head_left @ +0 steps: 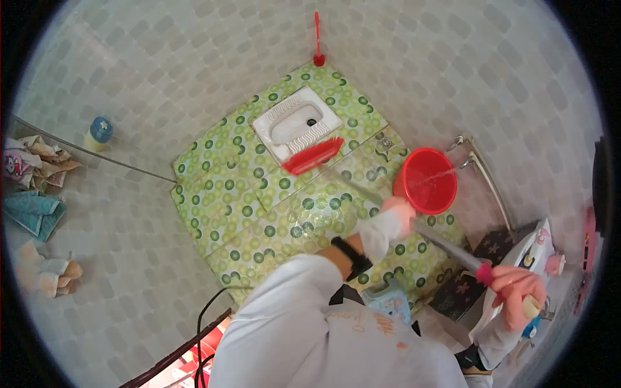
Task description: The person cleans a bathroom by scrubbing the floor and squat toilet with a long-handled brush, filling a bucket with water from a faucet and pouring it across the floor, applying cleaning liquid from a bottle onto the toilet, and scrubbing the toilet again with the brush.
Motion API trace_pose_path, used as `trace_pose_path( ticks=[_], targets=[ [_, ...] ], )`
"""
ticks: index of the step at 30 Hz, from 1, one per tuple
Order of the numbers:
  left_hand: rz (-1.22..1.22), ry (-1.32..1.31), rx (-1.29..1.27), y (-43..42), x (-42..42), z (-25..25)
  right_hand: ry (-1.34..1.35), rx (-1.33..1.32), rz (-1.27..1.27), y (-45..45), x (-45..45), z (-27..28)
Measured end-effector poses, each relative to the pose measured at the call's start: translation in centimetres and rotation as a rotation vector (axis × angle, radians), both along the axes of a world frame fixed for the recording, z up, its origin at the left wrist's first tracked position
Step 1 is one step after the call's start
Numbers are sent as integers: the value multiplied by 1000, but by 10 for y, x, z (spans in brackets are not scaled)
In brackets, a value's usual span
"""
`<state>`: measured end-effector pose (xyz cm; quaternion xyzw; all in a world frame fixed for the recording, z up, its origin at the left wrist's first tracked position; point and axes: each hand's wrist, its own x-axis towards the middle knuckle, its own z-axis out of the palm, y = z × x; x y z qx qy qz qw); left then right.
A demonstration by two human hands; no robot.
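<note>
A long-handled brush with a red head (314, 156) lies across the near edge of the white squat toilet (299, 123). Its grey pole runs down to the right. My left hand (400, 216) is closed around the middle of the pole, just below the red bucket (429, 182). Near the pole's upper end, by a pink collar, my right hand (519, 294) is wrapped round it. A thin stream of water runs from the wall tap (467, 160) into the bucket.
Green-patterned floor tiles (259, 226) look wet. A red toilet brush (318, 59) stands in the far corner. A white washbasin (537, 249) is at the right, a light blue stool (390, 301) near my body. Cloths (35, 213) hang on the left wall; a black cable is lower left.
</note>
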<state>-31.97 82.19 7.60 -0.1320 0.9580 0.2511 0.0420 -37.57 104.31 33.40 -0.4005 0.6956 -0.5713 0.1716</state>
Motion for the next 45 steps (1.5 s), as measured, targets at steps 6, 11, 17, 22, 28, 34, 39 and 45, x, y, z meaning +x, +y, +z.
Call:
trace_pose_path(
  ticks=[6, 11, 17, 22, 28, 34, 39, 45],
  targets=[
    [65, -53, 129, -6, 18, -6, -196, 35, -151, -6, -2, -15],
    [-28, -52, 78, -37, -37, -6, -38, -4, -41, -18, -11, -25],
    [-185, -23, 31, -112, -70, -30, -98, 37, -140, -70, -3, -54],
    [-138, -175, 31, -172, -56, -23, -26, -94, -85, -103, -15, -92],
    [-45, -140, -136, -278, 2, -71, -238, -235, 13, -223, -14, -125],
    [18, -84, -95, -289, -35, -100, -276, -110, -98, -248, -47, -108],
    [-2, 8, -38, -323, -73, -62, -14, -32, -26, -278, -32, -91],
    [56, 113, 48, -331, -13, -60, -155, -119, 34, -298, -33, -92]
  ],
)
